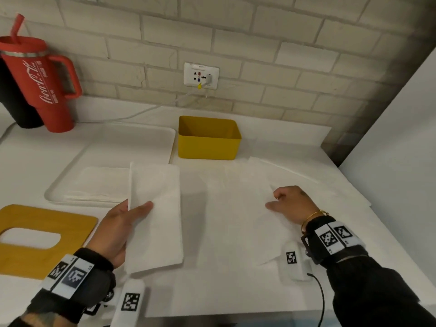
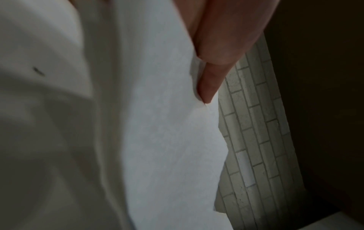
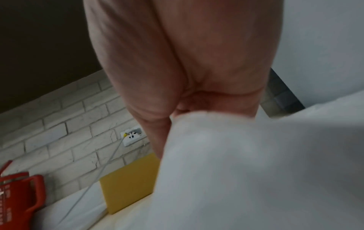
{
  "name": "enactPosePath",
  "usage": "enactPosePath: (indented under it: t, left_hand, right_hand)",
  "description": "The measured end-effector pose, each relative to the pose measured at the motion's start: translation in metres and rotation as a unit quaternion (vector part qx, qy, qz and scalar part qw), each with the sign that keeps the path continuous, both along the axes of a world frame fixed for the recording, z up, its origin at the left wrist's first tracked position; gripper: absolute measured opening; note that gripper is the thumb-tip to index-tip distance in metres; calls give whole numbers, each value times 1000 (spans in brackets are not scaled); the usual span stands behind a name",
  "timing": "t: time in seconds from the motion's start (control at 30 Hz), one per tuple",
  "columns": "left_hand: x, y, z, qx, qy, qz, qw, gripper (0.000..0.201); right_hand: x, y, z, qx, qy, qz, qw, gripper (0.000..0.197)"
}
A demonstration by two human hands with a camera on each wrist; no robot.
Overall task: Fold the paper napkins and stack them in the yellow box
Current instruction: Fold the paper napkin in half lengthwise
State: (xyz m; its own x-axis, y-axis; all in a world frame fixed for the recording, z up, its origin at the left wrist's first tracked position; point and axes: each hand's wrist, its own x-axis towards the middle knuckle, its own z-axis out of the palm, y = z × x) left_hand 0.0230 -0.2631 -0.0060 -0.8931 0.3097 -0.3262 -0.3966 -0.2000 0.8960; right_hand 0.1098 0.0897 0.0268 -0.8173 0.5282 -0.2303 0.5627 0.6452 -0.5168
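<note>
While the white tabletop [image 1: 236, 291] spreads smooth and matte under everything, the yellow box [image 1: 207, 138] stands toward its back edge as a landmark: a rigid, rounded-cornered rectangular tub, open at the top, with nothing visible inside it. Behind the box rises a wall of pale rough bricks [image 1: 283, 43]. Left of the box lies a shallow white tray [image 1: 77, 159] with rounded corners, carrying a flat stack of napkins [image 1: 101, 182]. Far left of the box stands a glossy red tumbler [image 1: 44, 86] with a handle and straw. Nearer the person than the tray lies a flat yellow lid [image 1: 44, 241] with an oblong slot cut through it. In front of the box, a large unfolded napkin [image 1: 236, 208] lies spread thin and soft on the tabletop. Front-left of the box, a folded napkin [image 1: 155, 218] forms a long, faintly embossed rectangle, lifted off the surface. The left hand [image 1: 118, 230] grasps that folded napkin along its left edge, thumb on top and fingers [image 2: 208, 87] beneath. The right hand [image 1: 292, 204] pinches the right edge of the spread sheet with curled fingers. Directly behind the box, a small white wall socket [image 1: 201, 75] holds a plug.
</note>
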Motion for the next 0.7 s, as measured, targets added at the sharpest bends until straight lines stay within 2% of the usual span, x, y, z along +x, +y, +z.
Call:
enactPosePath:
  t: [0.1,0.2,0.27,0.33,0.4,0.47,0.5,0.6,0.7]
  left_hand:
    - [-1,8,2,1,-2,-23,1000,25]
    - [-2,12,2,-5,-2,-35,999,25]
    - [-5,14,2,-4,-2,-35,999,24]
    - [-7,14,2,-1,-1,-36,999,24]
    - [-8,15,2,2,1,-37,999,24]
    - [-8,16,4,12,2,-38,999,22]
    - [-9,17,4,18,2,-38,999,21]
    - [-9,22,5,35,-2,-41,999,21]
    - [-9,27,4,37,-6,-45,998,19]
  right_hand:
    - [-6,1,11,43,0,7,999,20]
    - [-11,-18,20,42,6,39,998,23]
    - [-11,-37,23,18,-22,112,993,26]
    - [-9,-51,22,-48,-56,161,984,37]
    - [-10,-52,24,-96,-38,128,986,39]
    - [-14,-43,22,-89,-3,47,995,35]
    - [-16,-38,17,-73,-12,17,997,33]
    - [-18,-40,-5,-28,-107,14,994,38]
    - [-22,-46,-28,-20,-104,9,994,41]
